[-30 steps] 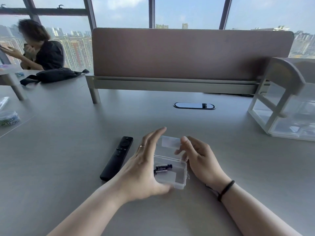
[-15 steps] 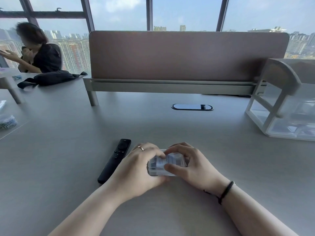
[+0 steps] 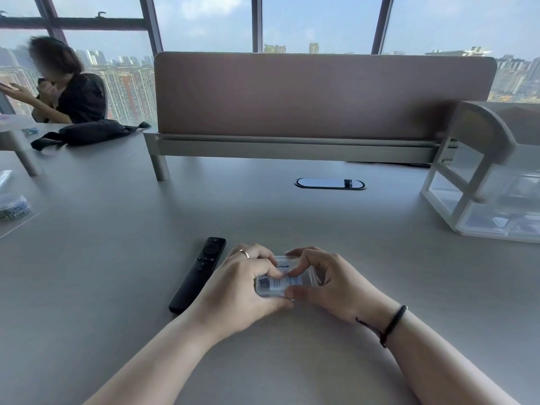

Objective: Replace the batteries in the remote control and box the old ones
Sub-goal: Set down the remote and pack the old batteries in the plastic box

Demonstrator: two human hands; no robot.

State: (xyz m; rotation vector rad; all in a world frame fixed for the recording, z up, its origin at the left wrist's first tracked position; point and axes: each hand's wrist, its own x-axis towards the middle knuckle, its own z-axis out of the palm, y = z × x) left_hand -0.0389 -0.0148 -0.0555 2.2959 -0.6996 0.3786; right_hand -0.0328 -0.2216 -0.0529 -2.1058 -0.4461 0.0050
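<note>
A small clear plastic box (image 3: 279, 283) lies on the grey table (image 3: 380, 287) with its lid down. Dark batteries show faintly through the lid. My left hand (image 3: 239, 285) grips the box's left side, fingers pressing on the lid. My right hand (image 3: 330, 280) holds the right side, thumb at the front edge and fingers over the top. A black remote control (image 3: 200, 273) lies face up on the table just left of my left hand, apart from it.
A desk divider panel (image 3: 321, 95) stands across the back. A clear organiser with white frame (image 3: 485, 194) sits at the right. An oval cable port (image 3: 330, 183) is in the table's middle. A person sits far left behind a black bag (image 3: 87, 133).
The box stood open with its lid up one second ago; the lid has come down and both hands have closed around the box.
</note>
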